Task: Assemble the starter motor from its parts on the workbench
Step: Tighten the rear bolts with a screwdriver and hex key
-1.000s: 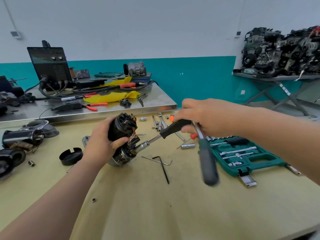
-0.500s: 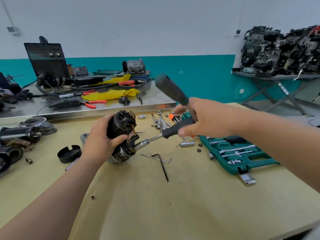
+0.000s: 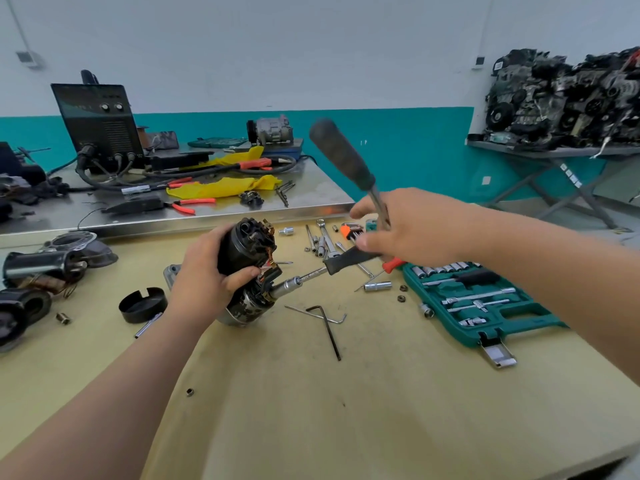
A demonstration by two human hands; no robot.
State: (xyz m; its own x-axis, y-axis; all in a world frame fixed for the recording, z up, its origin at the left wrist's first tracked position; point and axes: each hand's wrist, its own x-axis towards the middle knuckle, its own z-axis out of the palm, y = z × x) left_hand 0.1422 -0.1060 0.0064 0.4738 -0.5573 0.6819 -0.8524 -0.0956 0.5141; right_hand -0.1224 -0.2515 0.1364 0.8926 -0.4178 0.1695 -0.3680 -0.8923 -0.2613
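My left hand point(image 3: 204, 278) grips the black starter motor body point(image 3: 247, 268), tilted, with its open brush end facing right and copper brushes showing. A chrome socket point(image 3: 289, 284) on a short extension sits against the motor's lower end. My right hand point(image 3: 408, 230) holds the socket driver by its black handle point(image 3: 349, 259). The same hand also holds a second tool whose grey handle point(image 3: 341, 155) sticks up and to the left. A black end cap point(image 3: 142, 304) lies on the bench left of the motor.
An open green socket case point(image 3: 485, 306) lies at the right. Hex keys point(image 3: 327, 323), loose sockets, nuts and extension bars are scattered around the motor. More motor housings point(image 3: 41, 268) sit at the left. A steel table point(image 3: 311, 199) with a welder point(image 3: 98, 123), pliers and yellow cloth stands behind.
The grey-handled tool in my right hand swung from hanging down to pointing up and left. The socket driver stayed on the motor. My left hand kept its grip.
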